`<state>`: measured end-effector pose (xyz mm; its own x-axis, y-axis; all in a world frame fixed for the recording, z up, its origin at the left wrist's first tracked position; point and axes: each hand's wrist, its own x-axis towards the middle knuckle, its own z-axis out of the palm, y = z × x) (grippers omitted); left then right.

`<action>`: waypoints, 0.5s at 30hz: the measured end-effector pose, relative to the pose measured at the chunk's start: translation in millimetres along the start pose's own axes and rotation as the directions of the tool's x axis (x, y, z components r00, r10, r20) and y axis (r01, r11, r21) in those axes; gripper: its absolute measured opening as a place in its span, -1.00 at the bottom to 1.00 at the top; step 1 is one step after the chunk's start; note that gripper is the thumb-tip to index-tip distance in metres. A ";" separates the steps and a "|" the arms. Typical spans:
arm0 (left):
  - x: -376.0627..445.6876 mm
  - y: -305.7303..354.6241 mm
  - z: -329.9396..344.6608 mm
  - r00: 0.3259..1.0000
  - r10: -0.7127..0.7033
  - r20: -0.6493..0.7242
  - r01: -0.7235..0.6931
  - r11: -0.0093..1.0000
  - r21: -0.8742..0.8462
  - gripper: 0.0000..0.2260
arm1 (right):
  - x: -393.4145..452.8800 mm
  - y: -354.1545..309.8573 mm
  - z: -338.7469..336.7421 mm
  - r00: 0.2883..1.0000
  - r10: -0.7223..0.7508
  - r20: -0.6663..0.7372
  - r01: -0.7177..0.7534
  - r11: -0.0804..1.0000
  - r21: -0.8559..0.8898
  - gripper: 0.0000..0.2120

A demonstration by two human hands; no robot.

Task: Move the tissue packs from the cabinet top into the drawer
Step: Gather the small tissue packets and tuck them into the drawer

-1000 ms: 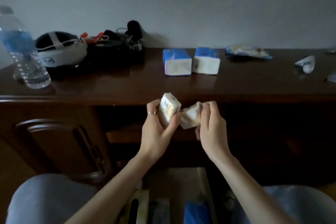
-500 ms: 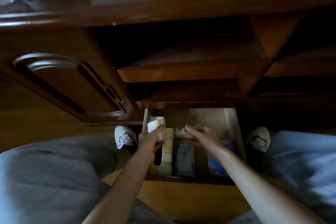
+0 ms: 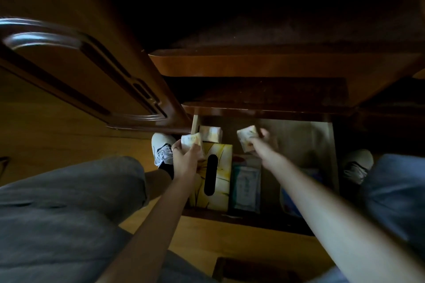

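Note:
I look down into the open drawer below the cabinet. My left hand grips a small pale tissue pack over the drawer's left side. My right hand holds a second small tissue pack above the drawer's middle. Another small tissue pack lies at the drawer's back left corner, just beyond my left hand. The cabinet top is out of view.
Inside the drawer lie a yellow tissue box with a dark slot, a teal packet beside it and a blue item to the right. An open cabinet door stands at the left. My knees and shoes flank the drawer.
My view has tipped further down from the cabinet top to the drawer. Both hands have carried their packs down into the drawer and spread apart.

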<state>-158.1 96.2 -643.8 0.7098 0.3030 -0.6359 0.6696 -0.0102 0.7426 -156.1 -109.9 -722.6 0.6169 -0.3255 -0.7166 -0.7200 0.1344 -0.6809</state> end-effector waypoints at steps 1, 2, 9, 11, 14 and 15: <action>1.4 -1.3 0.1 1.000 -0.004 0.007 0.004 1.000 -0.014 -0.51 | 5.0 -0.1 0.3 1.000 0.016 -0.024 -0.016 1.000 0.018 -0.47; 2.2 -2.6 0.8 1.000 -0.009 0.017 0.009 1.000 -0.025 -0.49 | 9.6 -0.3 0.4 0.998 0.037 -0.041 -0.035 0.999 0.034 -0.47; 4.7 -9.7 6.6 0.993 -0.028 0.111 0.033 0.999 -0.040 -0.58 | 44.2 -1.0 23.4 0.992 -0.044 -0.121 0.040 0.998 -0.041 -0.57; 7.1 -10.9 6.6 0.994 -0.018 0.110 0.024 0.999 -0.048 -0.58 | 53.5 0.3 29.3 0.997 -0.046 -0.069 0.042 0.997 -0.061 -0.53; 11.0 -12.6 7.4 0.995 -0.019 0.098 0.024 0.998 -0.052 -0.54 | 65.2 2.4 39.3 0.999 -0.004 -0.040 0.001 0.998 -0.070 -0.51; 12.1 -13.0 8.3 0.995 -0.016 0.096 0.020 0.999 -0.046 -0.53 | 66.2 2.4 43.2 0.999 0.008 -0.038 -0.011 0.996 -0.089 -0.52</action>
<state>-156.4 92.1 -662.9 0.7167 0.2102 -0.6649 0.6733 0.0396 0.7383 -103.3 -90.7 -778.2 0.5987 -0.3594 -0.7158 -0.7525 0.0538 -0.6564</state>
